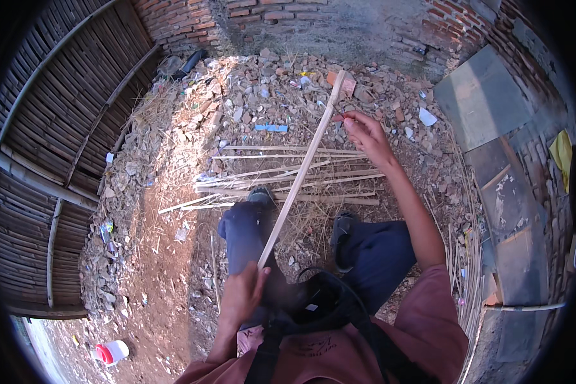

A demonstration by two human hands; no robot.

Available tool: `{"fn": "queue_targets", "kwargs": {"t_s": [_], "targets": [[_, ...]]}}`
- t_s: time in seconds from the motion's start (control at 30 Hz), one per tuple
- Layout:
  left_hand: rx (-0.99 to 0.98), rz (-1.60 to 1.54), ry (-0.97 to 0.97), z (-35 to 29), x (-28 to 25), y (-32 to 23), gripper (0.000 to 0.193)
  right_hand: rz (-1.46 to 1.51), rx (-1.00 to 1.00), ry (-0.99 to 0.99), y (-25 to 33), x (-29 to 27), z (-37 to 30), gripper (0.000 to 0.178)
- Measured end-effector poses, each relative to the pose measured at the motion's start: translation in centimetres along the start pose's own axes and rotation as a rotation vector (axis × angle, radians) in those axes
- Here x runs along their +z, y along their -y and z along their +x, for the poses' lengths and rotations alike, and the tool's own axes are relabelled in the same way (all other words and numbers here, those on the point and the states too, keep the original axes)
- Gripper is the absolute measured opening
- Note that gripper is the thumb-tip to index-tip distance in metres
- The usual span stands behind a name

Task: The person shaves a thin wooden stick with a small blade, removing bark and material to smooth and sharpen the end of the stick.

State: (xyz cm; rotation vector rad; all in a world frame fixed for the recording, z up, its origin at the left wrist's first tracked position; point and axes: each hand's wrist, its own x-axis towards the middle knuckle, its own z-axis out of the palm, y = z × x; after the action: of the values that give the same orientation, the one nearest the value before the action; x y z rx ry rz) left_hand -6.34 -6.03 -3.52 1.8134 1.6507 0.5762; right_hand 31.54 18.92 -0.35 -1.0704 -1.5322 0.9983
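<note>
A long, pale bamboo strip (304,168) slants up and away from my lap. My left hand (242,293) is closed around its near lower end, above my left thigh. Beside the strip's far end, my right hand (367,136) pinches a thin, dark object, seen almost edge-on; its kind is too small to make out. That object reaches to the strip's right edge, and I cannot tell whether it touches. Beyond my feet, several cut bamboo strips (352,200) lie roughly crosswise on the ground, partly hidden behind the held strip.
Broken brick and stone rubble (256,96) spreads toward a brick wall (281,29). A bamboo-slat wall (38,96) stands left, with a red-lidded white container (112,352) on the near ground. Flat grey panels (483,96) lean at right, near long thin strips (470,301).
</note>
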Motion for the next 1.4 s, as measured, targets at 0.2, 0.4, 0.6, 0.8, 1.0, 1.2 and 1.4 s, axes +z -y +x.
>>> {"fn": "queue_targets", "kwargs": {"t_s": [0.2,0.4,0.6,0.8,1.0,1.2,1.4], "targets": [[0.078,0.211,-0.011,-0.6,-1.1,-0.1,0.024,0.100,-0.012,0.078,2.3,1.3,-1.1,0.034],[0.245,0.197,0.006,1.4,-3.6,-2.7,0.062,0.199,-0.051,0.097,3.8,2.4,-2.1,0.037],[0.351,-0.205,-0.173,7.8,-1.8,-8.0,0.083,0.077,-0.052,0.029,4.2,3.4,-2.7,0.044],[0.280,-0.381,-0.101,12.8,1.1,-11.5,0.051,0.022,-0.116,0.005,5.5,4.1,-3.7,0.045],[0.177,-0.676,0.047,11.9,0.3,-11.6,0.024,-0.347,-0.337,0.043,5.8,3.4,-4.3,0.039],[0.209,-0.635,0.038,11.5,0.2,-11.3,0.025,-0.463,-0.512,-0.025,7.8,5.5,-5.2,0.033],[0.251,-0.424,-0.100,10.4,0.3,-12.0,0.032,-0.628,-0.684,-0.148,7.7,6.0,-5.2,0.031]]}}
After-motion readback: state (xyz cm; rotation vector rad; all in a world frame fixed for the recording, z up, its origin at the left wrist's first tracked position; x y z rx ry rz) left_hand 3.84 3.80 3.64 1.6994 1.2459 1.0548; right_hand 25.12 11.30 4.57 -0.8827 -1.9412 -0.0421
